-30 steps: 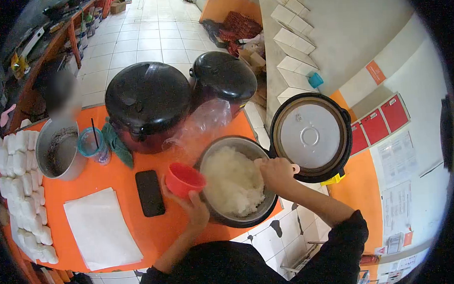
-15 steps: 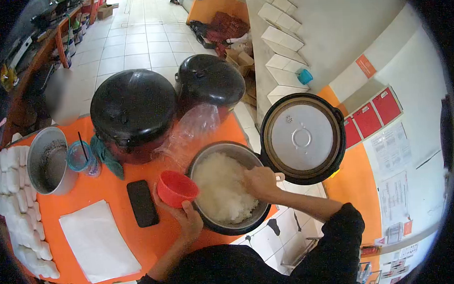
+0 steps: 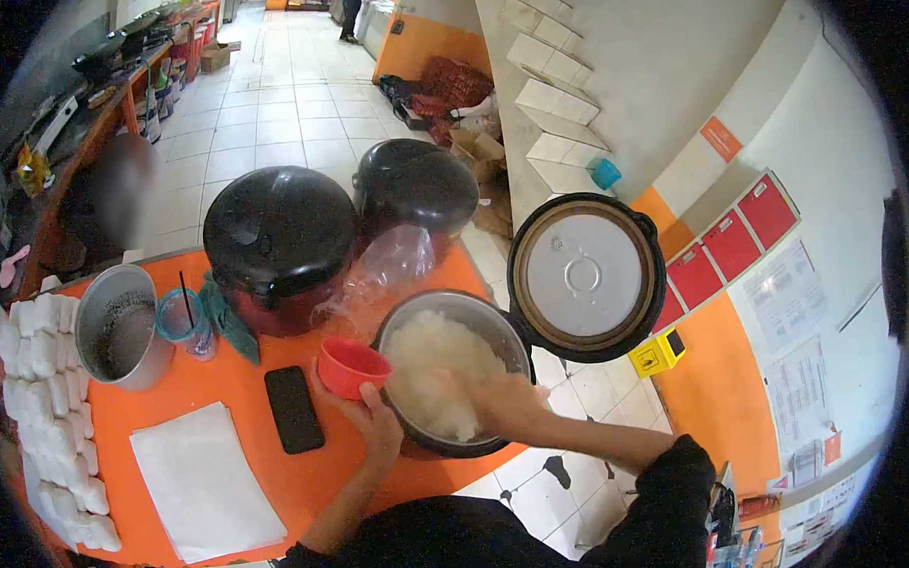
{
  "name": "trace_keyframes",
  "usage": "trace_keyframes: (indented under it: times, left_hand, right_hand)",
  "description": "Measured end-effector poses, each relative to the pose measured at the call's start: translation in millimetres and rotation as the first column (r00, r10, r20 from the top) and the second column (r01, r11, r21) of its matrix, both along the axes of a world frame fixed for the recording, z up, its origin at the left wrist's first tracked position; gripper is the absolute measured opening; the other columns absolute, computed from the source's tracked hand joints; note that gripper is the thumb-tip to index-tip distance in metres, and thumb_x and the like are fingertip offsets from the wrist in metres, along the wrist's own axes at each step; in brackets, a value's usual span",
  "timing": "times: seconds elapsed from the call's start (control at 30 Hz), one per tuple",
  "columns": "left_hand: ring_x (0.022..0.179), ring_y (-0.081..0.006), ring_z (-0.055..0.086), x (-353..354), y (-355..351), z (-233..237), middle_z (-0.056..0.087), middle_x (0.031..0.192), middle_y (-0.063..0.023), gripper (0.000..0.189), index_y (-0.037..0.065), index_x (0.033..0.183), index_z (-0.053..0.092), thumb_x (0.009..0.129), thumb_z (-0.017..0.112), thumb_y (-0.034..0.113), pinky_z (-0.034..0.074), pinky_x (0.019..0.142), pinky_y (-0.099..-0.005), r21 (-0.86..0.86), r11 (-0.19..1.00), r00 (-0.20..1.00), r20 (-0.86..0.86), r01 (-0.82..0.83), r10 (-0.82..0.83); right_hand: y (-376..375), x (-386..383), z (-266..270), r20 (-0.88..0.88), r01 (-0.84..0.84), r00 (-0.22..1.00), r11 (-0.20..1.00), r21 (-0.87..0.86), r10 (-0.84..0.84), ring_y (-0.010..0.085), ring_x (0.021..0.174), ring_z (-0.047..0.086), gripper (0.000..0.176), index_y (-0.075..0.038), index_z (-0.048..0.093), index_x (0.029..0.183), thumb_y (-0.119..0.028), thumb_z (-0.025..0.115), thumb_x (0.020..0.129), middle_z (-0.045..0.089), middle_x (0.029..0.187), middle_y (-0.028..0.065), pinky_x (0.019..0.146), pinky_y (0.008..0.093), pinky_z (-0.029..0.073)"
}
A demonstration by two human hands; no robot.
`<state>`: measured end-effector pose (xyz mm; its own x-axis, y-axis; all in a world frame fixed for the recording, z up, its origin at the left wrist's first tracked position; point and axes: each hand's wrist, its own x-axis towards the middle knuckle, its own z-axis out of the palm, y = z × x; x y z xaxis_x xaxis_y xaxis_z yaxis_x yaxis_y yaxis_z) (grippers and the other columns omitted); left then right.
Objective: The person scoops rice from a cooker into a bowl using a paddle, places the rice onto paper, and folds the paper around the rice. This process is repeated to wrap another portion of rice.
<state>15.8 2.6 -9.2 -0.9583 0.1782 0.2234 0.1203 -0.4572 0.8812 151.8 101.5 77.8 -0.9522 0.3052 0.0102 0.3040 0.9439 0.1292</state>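
Note:
My left hand (image 3: 377,424) is closed around a red plastic cup (image 3: 354,366), held tilted beside the rim of a rice pot. White rice (image 3: 432,360) fills much of this metal pot (image 3: 506,334). Over the pot's right side, my right hand (image 3: 504,404) reaches into the rice, fingers closed. A pale utensil end (image 3: 542,392) pokes out behind that hand; its working part is hidden by the hand and rice. The pot's round lid (image 3: 587,279) stands open to the right. A black phone (image 3: 294,410) lies left of the cup.
The orange table (image 3: 352,488) bears white paper sheets (image 3: 209,483), stacked white packets (image 3: 54,418), a metal pot (image 3: 126,331), a plastic cup (image 3: 183,315), a green cloth (image 3: 230,317) and a clear bag (image 3: 389,266). Two large dark pots (image 3: 280,225) stand behind. Another person (image 3: 352,12) is far off.
My right hand has moved down and slightly left, toward the near part of the rice. The red cup stays at the pot's left rim. My view has tilted up a little.

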Motion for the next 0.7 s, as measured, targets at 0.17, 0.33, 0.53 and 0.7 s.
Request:
trace_keyframes:
  times: [0.17,0.33,0.53,0.7]
  left_hand:
    - [0.125,-0.0328,0.028,0.5,-0.5,-6.3,0.022,0.139,-0.0181,0.074,0.008,0.140,0.011,0.089,0.045,0.050,0.028,0.102,-0.0445,-0.067,0.997,0.999,-0.035,-0.027,0.024]
    - [0.125,-0.0302,0.027,-2.3,-0.2,-12.3,0.018,0.139,-0.0161,0.079,0.005,0.140,0.008,0.088,0.050,0.048,0.030,0.101,-0.0420,-0.002,1.000,1.000,-0.020,0.006,-0.006]
    - [0.125,-0.0298,0.027,-0.4,-1.2,-12.0,0.017,0.139,-0.0152,0.079,0.006,0.140,0.008,0.087,0.050,0.048,0.031,0.100,-0.0425,-0.076,0.997,1.000,-0.020,-0.018,0.016]
    - [0.124,-0.0308,0.029,-0.8,-0.9,-8.6,0.017,0.139,-0.0155,0.080,0.007,0.140,0.007,0.087,0.050,0.048,0.033,0.099,-0.0431,-0.047,0.998,0.999,-0.019,-0.040,0.039]
  right_hand:
    - [65.5,-23.8,33.9,0.428,0.112,0.889,0.983,0.143,-0.163,0.0309,0.061,0.064,0.044,-0.015,0.052,0.120,-0.023,0.058,0.077,0.063,0.068,0.0111,0.047,0.0446,0.048]
    - [89.3,-66.6,66.2,0.371,-0.335,0.901,0.904,0.265,0.225,0.0246,0.075,0.065,0.041,-0.016,0.050,0.124,-0.022,0.050,0.083,0.066,0.085,0.0095,0.048,0.0429,0.049]
    - [124.9,-88.6,-25.4,0.332,-0.421,0.864,0.905,0.066,0.378,0.0279,0.061,0.064,0.043,-0.018,0.044,0.131,-0.023,0.042,0.088,0.063,0.069,0.0096,0.051,0.0441,0.050]
    - [111.0,-85.4,-0.8,0.361,-0.248,0.899,0.968,-0.045,0.247,0.0291,0.060,0.063,0.042,-0.020,0.046,0.130,-0.021,0.044,0.087,0.063,0.070,0.0123,0.050,0.0441,0.049]
